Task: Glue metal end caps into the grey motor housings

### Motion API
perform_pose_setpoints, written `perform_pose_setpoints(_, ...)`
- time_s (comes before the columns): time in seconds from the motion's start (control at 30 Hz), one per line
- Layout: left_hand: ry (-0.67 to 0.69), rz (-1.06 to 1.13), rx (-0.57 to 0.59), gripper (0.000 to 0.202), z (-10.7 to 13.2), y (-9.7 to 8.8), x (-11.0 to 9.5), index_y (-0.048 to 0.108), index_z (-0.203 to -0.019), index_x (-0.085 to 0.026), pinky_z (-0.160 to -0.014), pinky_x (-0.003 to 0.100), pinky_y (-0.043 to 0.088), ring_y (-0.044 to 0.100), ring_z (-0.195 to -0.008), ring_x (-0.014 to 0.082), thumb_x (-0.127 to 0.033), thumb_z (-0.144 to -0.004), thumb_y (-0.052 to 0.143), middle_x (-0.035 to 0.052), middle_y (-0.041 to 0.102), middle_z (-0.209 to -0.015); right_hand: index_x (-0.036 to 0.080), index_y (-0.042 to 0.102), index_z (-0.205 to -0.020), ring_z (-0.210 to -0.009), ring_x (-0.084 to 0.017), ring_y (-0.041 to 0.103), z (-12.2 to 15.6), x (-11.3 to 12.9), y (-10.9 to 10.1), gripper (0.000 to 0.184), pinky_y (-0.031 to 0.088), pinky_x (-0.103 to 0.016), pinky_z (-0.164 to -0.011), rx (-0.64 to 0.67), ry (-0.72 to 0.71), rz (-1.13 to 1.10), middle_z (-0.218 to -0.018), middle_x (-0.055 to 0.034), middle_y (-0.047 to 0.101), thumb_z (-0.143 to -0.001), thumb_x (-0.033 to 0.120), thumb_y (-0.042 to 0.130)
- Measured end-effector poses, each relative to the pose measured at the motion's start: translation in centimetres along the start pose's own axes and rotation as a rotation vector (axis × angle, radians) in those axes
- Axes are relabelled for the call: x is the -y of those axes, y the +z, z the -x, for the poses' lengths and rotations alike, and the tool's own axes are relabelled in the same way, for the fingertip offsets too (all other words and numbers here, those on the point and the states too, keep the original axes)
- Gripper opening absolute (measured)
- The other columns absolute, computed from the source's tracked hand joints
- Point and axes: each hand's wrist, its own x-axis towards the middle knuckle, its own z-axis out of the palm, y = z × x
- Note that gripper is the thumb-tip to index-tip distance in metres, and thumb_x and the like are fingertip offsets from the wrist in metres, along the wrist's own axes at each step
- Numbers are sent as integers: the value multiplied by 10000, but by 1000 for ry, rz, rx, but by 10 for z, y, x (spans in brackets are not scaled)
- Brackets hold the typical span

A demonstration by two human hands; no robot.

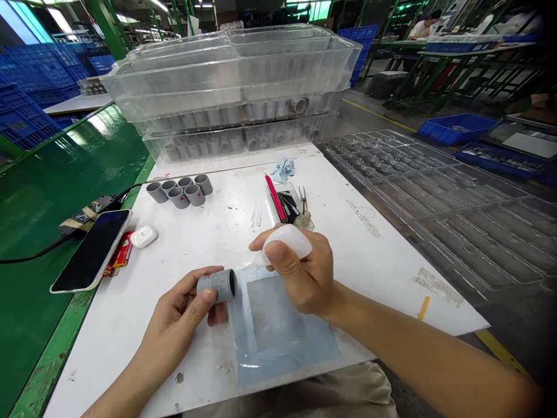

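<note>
Bare right forearm (404,337) over a scuffed, flat white tabletop (374,273), glossy pale-blue plastic sheet (287,361), right hand (310,277) with fingers curled round a smooth, rounded white object (294,237), left hand (180,310) with fingers grasping a hollow grey cylinder (221,283) near the sheet's left edge

Gray tube (221,283) (printed), sideways, near a rounded white piece (295,238)

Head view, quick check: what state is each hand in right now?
Left hand: closed, holding a grey tube on its side.
Right hand: closed, holding a smooth white object; exactly what cannot be told.
</note>
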Motion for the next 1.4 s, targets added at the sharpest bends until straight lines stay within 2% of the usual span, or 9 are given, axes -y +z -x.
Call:
perform_pose_setpoints(0.1, -24, 30, -40, 476, 0, -1, 1, 546, -1275, -234, -766, 335, 421, 598, -756, 213, -484, -900, 697, 27, 722, -819, 177, 526, -583, -498, -102, 514, 0, -1, 1, 477, 401, -256, -464, -1, -17, -10, -548, 13, 498, -1007, 391, 568)
perform_pose_setpoints(0.2, -25, 79, -42, 436, 0, -1, 2, 535, -1225, -264, -793, 325, 432, 635, -817, 210, -420, -877, 746, 1, 688, -875, 171, 531, -581, -495, -101, 511, 1, -3, 2, 466, 407, -260, -479, 22, -20, 27, -541, 11, 511, -1001, 367, 580)
perform_pose_setpoints(0.4, -7, 48, 10, 401, 0, -1, 2, 524, -1225, -259, -748, 289, 427, 632, -819, 192, -426, -911, 709, -8, 704, -854, 161, 570, -609, -515, -108, 529, 2, -5, 4, 452, 422, -264, -514, 28, 17, 84, -550, 5, 529, -1005, 379, 574)
perform_pose_setpoints(0.63, -6, 8, -18, 414, 1, 0, 1, 542, -1234, -256, -752, 277, 434, 620, -769, 167, -442, -905, 709, -17, 708, -849, 162, 588, -636, -505, -96, 501, 2, -6, 4, 436, 424, -255, -526, 33, 2, 73, -551, 21, 510, -1014, 377, 560)
perform_pose_setpoints(1.03, 8, -6, -6, 422, 1, -1, 1, 522, -1253, -239, -759, 304, 439, 613, -779, 183, -433, -919, 692, 3, 715, -842, 125, 676, -743, -522, -121, 558, 4, -8, 4, 414, 431, -276, -531, 57, 51, 126, -552, -6, 550, -1024, 394, 536)
perform_pose_setpoints(1.4, 18, 8, -27, 425, 1, -1, 4, 546, -1243, -237, -738, 289, 459, 612, -753, 174, -417, -899, 720, 11, 722, -854, 111, 706, -750, -496, -110, 526, 3, -7, 4, 417, 375, -273, -497, 71, 52, 145, -542, -9, 550, -1023, 373, 530)
